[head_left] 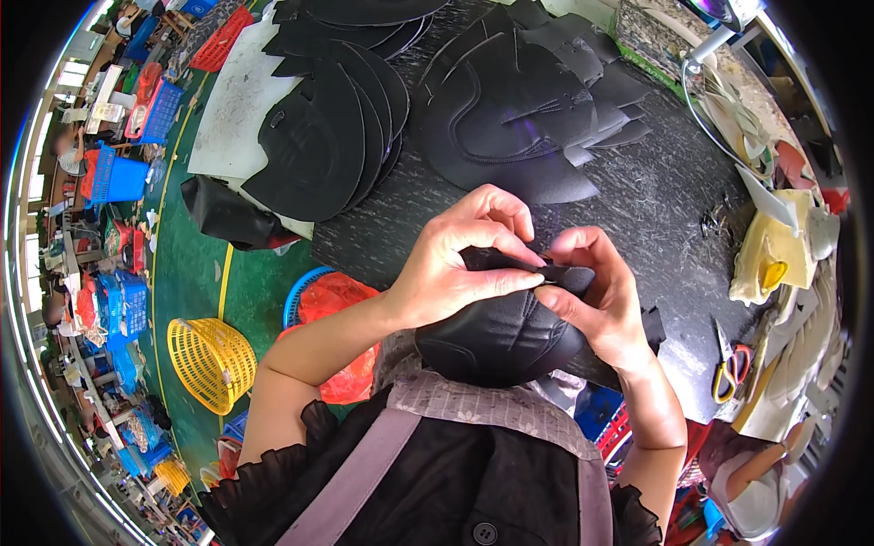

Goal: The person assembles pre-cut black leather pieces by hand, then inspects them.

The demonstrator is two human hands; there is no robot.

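Observation:
A rounded black leather piece [496, 341] with stitched lines sits close to my body at the near edge of the dark table. My left hand [451, 259] pinches its upper edge between thumb and forefinger. From the other side my right hand [601, 296] grips the same edge, its thumb nearly meeting the left fingertips. What lies right between the fingertips is too small to make out. Beyond my hands, stitched black leather panels [510, 114] lie in an overlapping pile, and a second stack of black panels [314, 136] overlaps a white sheet [228, 118].
Scissors [729, 364] with orange-and-black handles lie at the right, below a pale yellow cloth [790, 246]. A curved metal rod [701, 114] stands at the far right. On the green floor left are a yellow basket [214, 364] and a red bag [337, 300] in a blue-rimmed container.

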